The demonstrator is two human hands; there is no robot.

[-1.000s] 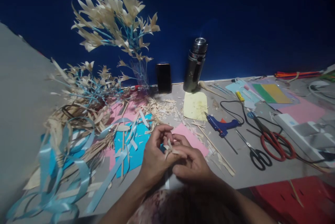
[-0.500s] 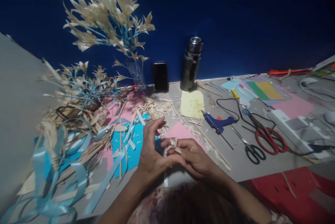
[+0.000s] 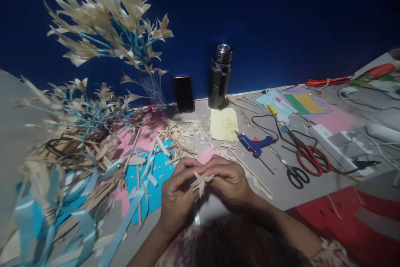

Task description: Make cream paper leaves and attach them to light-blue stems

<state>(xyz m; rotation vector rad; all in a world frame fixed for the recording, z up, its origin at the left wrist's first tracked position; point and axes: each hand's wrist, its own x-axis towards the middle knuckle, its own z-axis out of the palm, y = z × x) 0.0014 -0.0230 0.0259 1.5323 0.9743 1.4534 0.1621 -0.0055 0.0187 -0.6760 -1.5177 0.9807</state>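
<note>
Both hands meet near the table's front edge, over blue paper (image 3: 156, 183) and pink paper (image 3: 206, 155). My left hand (image 3: 176, 194) and my right hand (image 3: 229, 181) both pinch a small pale straw leaf piece (image 3: 200, 181) held between their fingertips. The piece has several pointed tips spreading out. Straw shavings (image 3: 184, 131) lie scattered just beyond the hands.
Straw-leaf branches on blue stems (image 3: 106, 29) stand at back left, with light blue ribbon (image 3: 71, 217) piled in front. A phone (image 3: 183, 94) and metal flask (image 3: 219, 76) lean at the blue wall. A blue glue gun (image 3: 254, 145), black scissors (image 3: 292, 172), red scissors (image 3: 308, 154) and a power strip (image 3: 339, 146) lie right.
The view has turned to the right, so everything sits further left. My left fingers, raised before, have closed down onto the straw piece, and both hands now pinch it closer together.
</note>
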